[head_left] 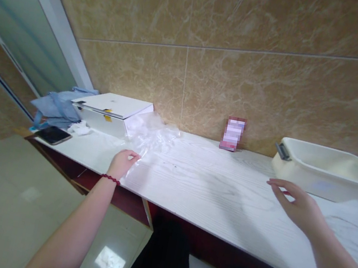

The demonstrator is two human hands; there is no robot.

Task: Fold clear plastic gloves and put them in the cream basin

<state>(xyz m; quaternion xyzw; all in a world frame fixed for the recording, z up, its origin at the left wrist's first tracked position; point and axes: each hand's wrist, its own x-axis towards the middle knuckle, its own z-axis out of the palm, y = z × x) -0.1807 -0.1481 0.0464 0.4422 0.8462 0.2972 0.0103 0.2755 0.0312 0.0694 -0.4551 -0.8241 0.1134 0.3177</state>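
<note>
Clear crinkled plastic film [154,136], perhaps a bag, lies on the white wood-grain countertop [184,181], partly against a white box. A corner of the film is pinched between the thumb and fingers of my left hand [122,163], just above the counter's front edge. My right hand [294,205] hovers over the counter in front of a cream plastic bin [310,175]. Its thumb and fingertips come together in a pinch; whether anything small is between them I cannot make out.
The lidded white box [109,115] stands at the left, by a blue cloth bag [59,106], crumpled white tissue [80,128] and a dark phone [53,135]. A small pinkish blurred object [233,134] leans on the tiled wall [225,86].
</note>
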